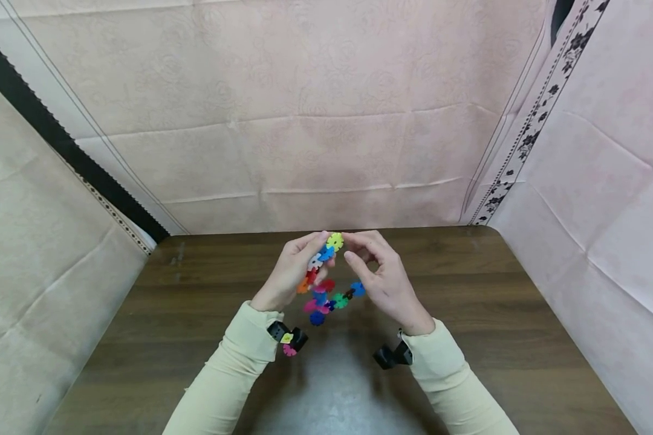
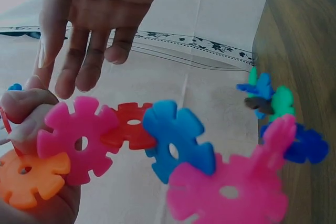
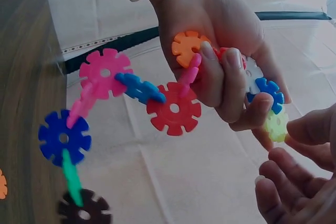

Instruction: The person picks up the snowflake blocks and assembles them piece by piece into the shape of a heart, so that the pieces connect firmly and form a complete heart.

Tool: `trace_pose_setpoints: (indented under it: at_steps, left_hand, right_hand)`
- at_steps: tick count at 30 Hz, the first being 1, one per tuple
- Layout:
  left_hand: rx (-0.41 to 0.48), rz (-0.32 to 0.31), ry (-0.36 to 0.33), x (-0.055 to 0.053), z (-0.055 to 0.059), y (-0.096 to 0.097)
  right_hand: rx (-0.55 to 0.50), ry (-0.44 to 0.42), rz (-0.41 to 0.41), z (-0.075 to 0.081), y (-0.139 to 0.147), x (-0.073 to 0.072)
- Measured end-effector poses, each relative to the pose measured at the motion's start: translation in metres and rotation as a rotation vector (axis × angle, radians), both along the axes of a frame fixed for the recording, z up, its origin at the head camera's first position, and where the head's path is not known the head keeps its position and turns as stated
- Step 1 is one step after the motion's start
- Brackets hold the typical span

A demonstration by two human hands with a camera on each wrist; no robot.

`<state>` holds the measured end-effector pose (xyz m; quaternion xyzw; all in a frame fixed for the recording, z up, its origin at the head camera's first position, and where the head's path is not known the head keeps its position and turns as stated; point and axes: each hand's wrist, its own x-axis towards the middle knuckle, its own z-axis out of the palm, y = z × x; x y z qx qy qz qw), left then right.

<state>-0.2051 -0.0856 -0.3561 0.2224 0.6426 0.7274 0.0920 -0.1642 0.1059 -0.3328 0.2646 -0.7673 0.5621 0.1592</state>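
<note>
My left hand [image 1: 296,266] grips a chain of slotted plastic flower discs, its fingers curled round the upper part. At the top end is a yellow disc [image 1: 335,241], followed by a blue disc [image 1: 326,253], a white disc [image 1: 315,262], a red one and an orange disc [image 3: 189,49]. From there the chain hangs in a loop through a pink disc [image 2: 80,140], a red disc [image 3: 174,108] and further blue, pink, green and dark discs. The right hand [image 1: 383,278] is beside the yellow disc, fingertips at its edge, thumb and index finger apart.
Below both hands lies a brown wooden table [image 1: 196,356]. Pale patterned cloth [image 1: 326,121] rises behind it and at both sides. A pink disc [image 1: 289,350] shows by the left wrist camera, and part of another orange disc [image 3: 2,184] shows at the right wrist view's left edge.
</note>
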Motion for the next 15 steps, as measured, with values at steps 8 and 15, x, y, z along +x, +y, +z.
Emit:
trace_pose_setpoints:
  at_steps: [8,15]
  left_hand:
    - [-0.055,-0.012,0.022,0.000,0.000,0.001]
    - [-0.038,0.092,-0.007,-0.004,0.000,-0.004]
  right_hand:
    - [-0.012,-0.011,-0.014,-0.002,-0.001,-0.001]
    - [-0.028,0.009,-0.018,-0.020,0.001,-0.016]
